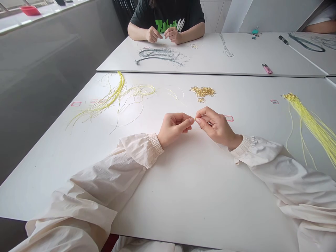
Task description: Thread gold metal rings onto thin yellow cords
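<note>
Over the middle of the table, my left hand [178, 126] and my right hand [215, 126] meet at the fingertips, each closed in a pinch. A tiny yellowish bit shows where the tips touch; it is too small to make out fully. Below my right hand a faint thin cord [219, 144] trails toward the wrist. Just beyond the hands lies a pile of small gold metal pieces [203, 92]. Loose yellow cords [119, 89] spread out at the left, with a few short strands between them and the pile. At the right lies a bundle of yellow cords [309, 115] with gold ends.
Across the table [170, 196], a person in a dark shirt [168, 17] works with both hands. Grey-green cords [160, 56] lie before that person. Pink thread snips [267, 68] and a black-handled tool [283, 40] rest at the far right. A grey wall [65, 63] borders the left.
</note>
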Motion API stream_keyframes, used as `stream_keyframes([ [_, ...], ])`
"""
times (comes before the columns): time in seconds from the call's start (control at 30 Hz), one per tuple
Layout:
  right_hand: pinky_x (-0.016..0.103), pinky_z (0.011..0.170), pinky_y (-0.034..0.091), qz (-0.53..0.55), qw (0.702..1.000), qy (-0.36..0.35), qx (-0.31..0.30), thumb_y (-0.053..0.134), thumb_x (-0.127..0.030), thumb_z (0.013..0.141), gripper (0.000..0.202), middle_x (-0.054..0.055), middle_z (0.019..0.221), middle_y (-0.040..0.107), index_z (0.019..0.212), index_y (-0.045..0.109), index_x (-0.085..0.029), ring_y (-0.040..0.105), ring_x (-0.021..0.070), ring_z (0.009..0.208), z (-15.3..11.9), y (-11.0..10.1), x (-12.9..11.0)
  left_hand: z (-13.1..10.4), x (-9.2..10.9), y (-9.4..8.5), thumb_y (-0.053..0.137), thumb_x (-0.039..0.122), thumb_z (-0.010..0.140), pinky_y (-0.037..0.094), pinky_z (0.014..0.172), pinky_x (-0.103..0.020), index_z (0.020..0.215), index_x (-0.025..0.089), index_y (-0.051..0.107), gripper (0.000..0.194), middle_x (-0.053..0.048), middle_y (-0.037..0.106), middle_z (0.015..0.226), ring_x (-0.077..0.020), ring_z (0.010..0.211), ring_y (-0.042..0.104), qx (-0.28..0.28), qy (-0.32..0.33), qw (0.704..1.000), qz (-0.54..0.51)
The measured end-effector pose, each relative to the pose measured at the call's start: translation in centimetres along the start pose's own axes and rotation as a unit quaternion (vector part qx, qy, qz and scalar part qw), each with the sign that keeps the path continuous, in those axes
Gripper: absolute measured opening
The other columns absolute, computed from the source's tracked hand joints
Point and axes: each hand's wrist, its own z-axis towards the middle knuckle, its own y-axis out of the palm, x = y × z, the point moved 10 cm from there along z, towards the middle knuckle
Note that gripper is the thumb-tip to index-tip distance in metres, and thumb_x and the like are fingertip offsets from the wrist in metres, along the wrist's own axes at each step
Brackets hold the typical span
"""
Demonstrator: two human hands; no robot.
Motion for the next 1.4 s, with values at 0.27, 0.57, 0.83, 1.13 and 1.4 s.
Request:
stream_keyframes([
  [0.27,0.025,0.052,0.028,0.044,0.999,0.019,0.004,0.051,-0.032,0.097,0.012,-0.005,0.058,0.043,0.096,0.049,-0.021,0.037,0.0107,0.052,-0.1,0.2,0.8,-0.1,0.5,-0.4,0.071,0.033,0.082,0.043,0.047,-0.019,0.074,0.012,0.070,0.022,-0.001,0.062,0.060,-0.0070,0.048,0.051,0.021,0.034,0.999,0.020],
  [0.57,0.026,0.056,0.037,0.028,0.997,0.035,0.068,0.054,-0.032,0.095,0.021,-0.007,0.058,0.049,0.110,0.041,-0.024,0.047,0.0126,0.052,-0.7,0.1,0.7,0.0,0.8,-1.1,0.070,0.030,0.082,0.043,0.046,-0.019,0.074,0.012,0.070,0.020,-0.001,0.061,0.058,-0.0072,0.048,0.052,0.056,0.042,0.997,0.034],
  [0.83,0.025,0.058,0.042,-0.117,0.984,-0.049,0.123,0.054,-0.018,0.092,0.012,-0.005,0.060,0.054,0.103,0.050,-0.021,0.050,0.0110,0.052,-1.1,-0.1,-1.4,0.1,1.2,-1.4,0.068,0.026,0.082,0.043,0.046,-0.019,0.072,0.012,0.069,0.017,0.000,0.061,0.057,-0.0069,0.048,0.052,0.076,0.053,0.994,0.054],
  [1.13,0.025,0.057,0.041,-0.100,0.987,-0.055,0.111,0.055,-0.015,0.090,0.005,-0.002,0.065,0.055,0.091,0.059,-0.019,0.046,0.0104,0.056,-0.8,-0.4,-1.7,-0.1,1.8,-1.3,0.066,0.023,0.083,0.046,0.048,-0.019,0.073,0.012,0.069,0.016,0.000,0.062,0.058,-0.0075,0.048,0.054,0.081,0.081,0.988,0.103],
  [1.4,0.025,0.053,0.035,-0.060,0.998,0.006,0.028,0.055,-0.018,0.090,0.007,-0.002,0.065,0.051,0.086,0.060,-0.018,0.041,0.0097,0.056,0.3,-0.6,-1.2,-0.4,2.5,-0.9,0.063,0.024,0.084,0.043,0.048,-0.020,0.071,0.013,0.068,0.018,0.000,0.062,0.057,-0.0081,0.048,0.053,0.067,0.134,0.971,0.186],
])
